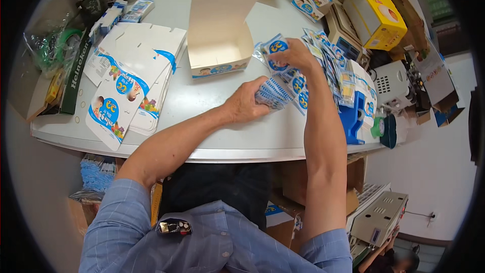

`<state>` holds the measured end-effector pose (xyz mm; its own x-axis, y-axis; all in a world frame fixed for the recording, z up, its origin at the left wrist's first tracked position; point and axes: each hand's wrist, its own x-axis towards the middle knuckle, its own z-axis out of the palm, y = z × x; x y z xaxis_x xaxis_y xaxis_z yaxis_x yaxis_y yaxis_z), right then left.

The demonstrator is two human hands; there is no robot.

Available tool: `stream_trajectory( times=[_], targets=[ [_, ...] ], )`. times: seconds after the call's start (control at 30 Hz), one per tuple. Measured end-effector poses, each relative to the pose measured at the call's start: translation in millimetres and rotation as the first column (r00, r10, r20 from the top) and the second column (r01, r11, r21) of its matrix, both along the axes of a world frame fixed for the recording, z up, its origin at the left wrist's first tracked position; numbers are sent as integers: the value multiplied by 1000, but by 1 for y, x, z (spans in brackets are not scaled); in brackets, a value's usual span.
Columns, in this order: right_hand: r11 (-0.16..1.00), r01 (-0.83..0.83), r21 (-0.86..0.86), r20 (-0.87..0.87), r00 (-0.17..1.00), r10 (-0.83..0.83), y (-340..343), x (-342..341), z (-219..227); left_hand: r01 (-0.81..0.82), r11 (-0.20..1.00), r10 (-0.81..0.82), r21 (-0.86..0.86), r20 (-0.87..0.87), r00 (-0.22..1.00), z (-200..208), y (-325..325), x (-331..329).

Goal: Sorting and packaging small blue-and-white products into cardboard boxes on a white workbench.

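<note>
Gripping a thick stack of small, flat, blue-and-white plastic sachets (273, 94) in the bare left hand (247, 102), held it at the smooth white desk (222, 141) with striped edges showing; could not tell resting from lifted. Had the bare right hand (299, 56) closed on a single glossy sachet (278, 48) with a round blue print, just beyond the stack. Saw loose sachets (300, 84) lying beside the stack, under the right forearm, and a long overlapping heap of sachets (326, 51) farther right. Noted an open white cardboard box (220, 53) with a raised lid and blue-printed front, standing beyond the left hand, apart from it. Found flattened white cardboard cartons (139, 63) with blue prints piled well to the left. Spotted a bright-blue plastic holder (352, 121) near the desk's right end, a green roll of tape (377, 127) beside it, and a yellow cardboard box (384, 18) at the far right. Glimpsed a boxy grey machine (381, 217) at lower right, near another person's arm (373, 261).
</note>
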<state>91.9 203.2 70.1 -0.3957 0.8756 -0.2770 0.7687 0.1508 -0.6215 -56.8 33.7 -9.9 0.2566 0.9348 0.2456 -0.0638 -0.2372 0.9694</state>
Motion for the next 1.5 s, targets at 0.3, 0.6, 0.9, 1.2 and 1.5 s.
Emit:
stream_trajectory(
  times=[0.3,0.6,0.9,1.2,1.5],
  targets=[
    [980,-68,187,41,997,61,-11,-9,-11,-114,990,113,-80,-17,993,-6,2,-2],
    [969,229,-96,-863,466,-196,-130,40,-77,-15,1000,15,20,26,1000,-9,6,2],
    [927,237,-292,-923,185,-338,-147,1,-67,35,993,-17,111,-155,988,-12,0,5],
    [825,541,161,-422,794,-438,-110,27,-5,-82,997,82,2,-168,982,1,-3,4],
    [726,403,558,308,711,-632,-64,22,-34,-10,1000,10,2,-185,983,3,-4,2]
  ],
)
